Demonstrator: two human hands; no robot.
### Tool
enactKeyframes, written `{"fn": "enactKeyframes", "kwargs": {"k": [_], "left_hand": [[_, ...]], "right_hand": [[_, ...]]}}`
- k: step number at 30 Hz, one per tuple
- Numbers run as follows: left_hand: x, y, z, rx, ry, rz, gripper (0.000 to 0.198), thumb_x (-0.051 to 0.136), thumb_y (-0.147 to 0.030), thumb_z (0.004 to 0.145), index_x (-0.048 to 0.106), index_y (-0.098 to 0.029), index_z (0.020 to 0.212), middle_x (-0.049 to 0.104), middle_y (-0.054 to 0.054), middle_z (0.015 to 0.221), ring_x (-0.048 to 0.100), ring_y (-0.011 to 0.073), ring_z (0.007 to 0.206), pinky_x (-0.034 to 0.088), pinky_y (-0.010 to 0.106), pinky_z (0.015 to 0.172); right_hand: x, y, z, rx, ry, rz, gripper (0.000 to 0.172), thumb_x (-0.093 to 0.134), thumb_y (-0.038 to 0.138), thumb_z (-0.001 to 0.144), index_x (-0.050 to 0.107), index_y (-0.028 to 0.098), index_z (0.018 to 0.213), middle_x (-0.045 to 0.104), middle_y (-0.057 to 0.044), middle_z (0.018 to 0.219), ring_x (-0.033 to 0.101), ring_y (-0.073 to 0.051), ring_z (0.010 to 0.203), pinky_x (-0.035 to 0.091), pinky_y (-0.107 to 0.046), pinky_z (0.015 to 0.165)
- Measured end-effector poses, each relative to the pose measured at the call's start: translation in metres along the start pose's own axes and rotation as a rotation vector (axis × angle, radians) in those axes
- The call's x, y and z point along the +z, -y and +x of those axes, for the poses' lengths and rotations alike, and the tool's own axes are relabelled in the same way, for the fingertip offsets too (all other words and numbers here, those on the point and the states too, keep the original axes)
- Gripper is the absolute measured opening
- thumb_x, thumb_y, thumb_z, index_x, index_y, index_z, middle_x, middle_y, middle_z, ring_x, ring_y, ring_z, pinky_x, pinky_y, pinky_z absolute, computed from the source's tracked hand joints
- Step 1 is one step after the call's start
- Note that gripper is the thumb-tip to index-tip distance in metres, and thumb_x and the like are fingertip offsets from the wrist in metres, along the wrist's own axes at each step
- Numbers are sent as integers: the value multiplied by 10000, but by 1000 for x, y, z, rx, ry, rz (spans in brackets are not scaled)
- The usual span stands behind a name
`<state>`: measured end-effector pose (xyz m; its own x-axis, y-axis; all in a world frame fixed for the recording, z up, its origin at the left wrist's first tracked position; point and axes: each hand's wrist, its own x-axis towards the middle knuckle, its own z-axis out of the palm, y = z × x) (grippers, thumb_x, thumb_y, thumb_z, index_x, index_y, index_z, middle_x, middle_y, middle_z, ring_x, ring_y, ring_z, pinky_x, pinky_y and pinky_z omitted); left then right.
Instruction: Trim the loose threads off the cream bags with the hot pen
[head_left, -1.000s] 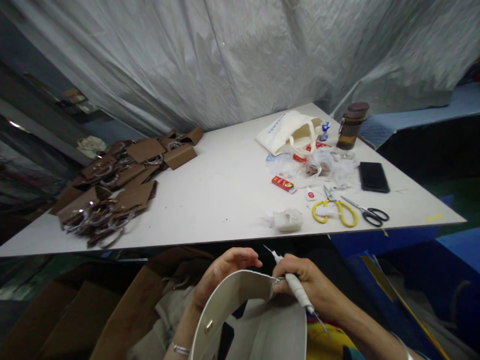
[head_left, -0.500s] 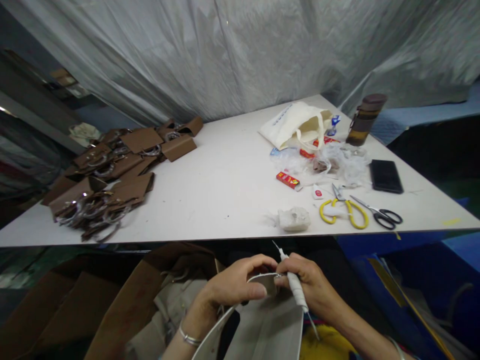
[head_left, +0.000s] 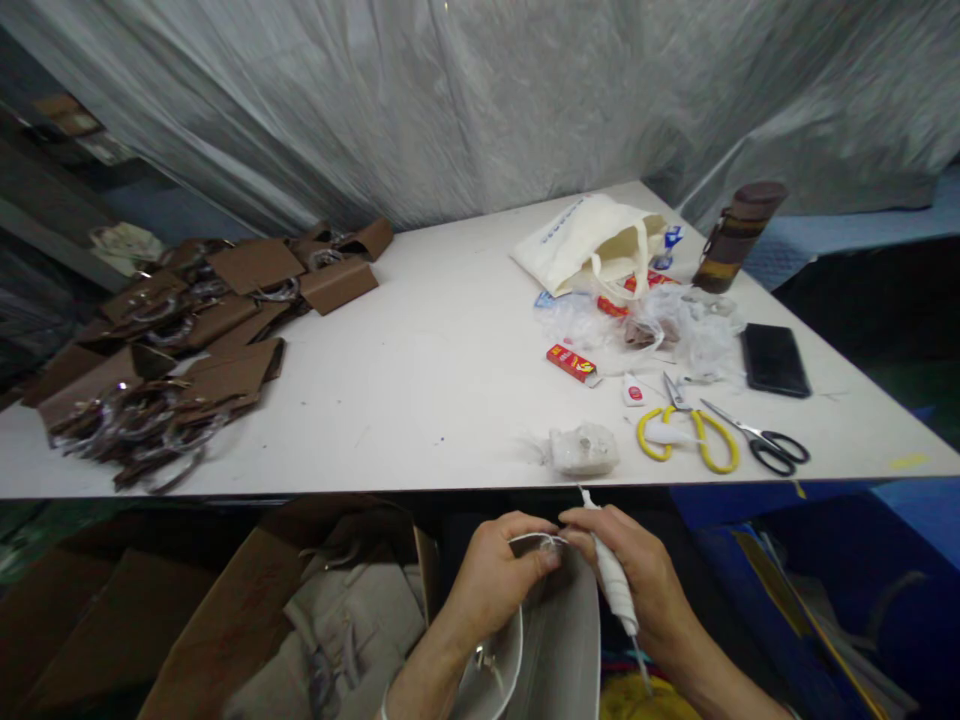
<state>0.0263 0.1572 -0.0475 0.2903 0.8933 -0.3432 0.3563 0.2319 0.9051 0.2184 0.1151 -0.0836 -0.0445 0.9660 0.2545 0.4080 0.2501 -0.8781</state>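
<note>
Below the table's front edge, my left hand (head_left: 504,570) pinches the rim of a light grey piece (head_left: 559,640) that curves down toward me. My right hand (head_left: 626,560) is closed around a white-wrapped tool (head_left: 615,582) with a thin metal shaft sticking out of its lower end. The fingertips of both hands nearly meet at the rim of the grey piece. A small metal fitting (head_left: 486,658) shows on its inner left side. What lies between the fingertips is too small to make out.
Brown bag pieces (head_left: 259,265) are heaped on the left of the white table (head_left: 397,350). At right are a cloth bag (head_left: 574,240), bottle (head_left: 739,238), phone (head_left: 775,360), yellow-handled scissors (head_left: 716,440), black-handled scissors (head_left: 776,450) and a wrapped block (head_left: 583,450). A carton (head_left: 225,600) stands below.
My left thumb has closed in on the rim of the grey piece. My right hand and the wrapped tool have shifted slightly right. The view has turned a little to the right.
</note>
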Motion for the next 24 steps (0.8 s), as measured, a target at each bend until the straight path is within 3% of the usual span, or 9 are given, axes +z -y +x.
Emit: {"fn": "enactKeyframes", "kwargs": {"k": [4,8,12,19,24], "left_hand": [[-3,9,4,-74,-16,-46,82,759,-249,736,780,-171,751,770,55,740,687,240,730,497,325,692],[-2,10,10,-54,-87,-47,87,731,-249,742,759,-173,710,723,31,685,637,212,697,455,305,665],[2,9,16,-50,-214,-33,117,718,-280,760,731,-182,698,683,14,656,596,200,669,430,304,654],[6,9,28,-1,-211,0,137,670,-283,776,730,-185,701,678,25,705,600,214,712,425,317,685],[8,5,35,-62,-179,24,139,655,-283,762,711,-178,690,663,23,684,591,210,698,420,310,672]], "right_hand": [[-23,-13,8,-17,-109,21,319,592,353,1038,703,259,1321,754,-75,1046,728,-224,933,588,-315,823],[-37,-20,20,80,-201,-2,274,592,390,1037,727,244,1226,748,-65,1129,711,-222,1040,569,-302,912],[-37,-23,30,195,-264,-54,258,627,459,1006,722,225,1057,758,-35,955,716,-207,861,577,-288,801],[-29,-33,45,40,-275,-106,179,603,365,1039,720,229,1042,756,-40,957,711,-216,908,555,-327,866],[-25,-37,54,-28,-253,-124,171,589,345,1051,707,221,1062,745,-44,972,705,-216,925,548,-335,868]]}}
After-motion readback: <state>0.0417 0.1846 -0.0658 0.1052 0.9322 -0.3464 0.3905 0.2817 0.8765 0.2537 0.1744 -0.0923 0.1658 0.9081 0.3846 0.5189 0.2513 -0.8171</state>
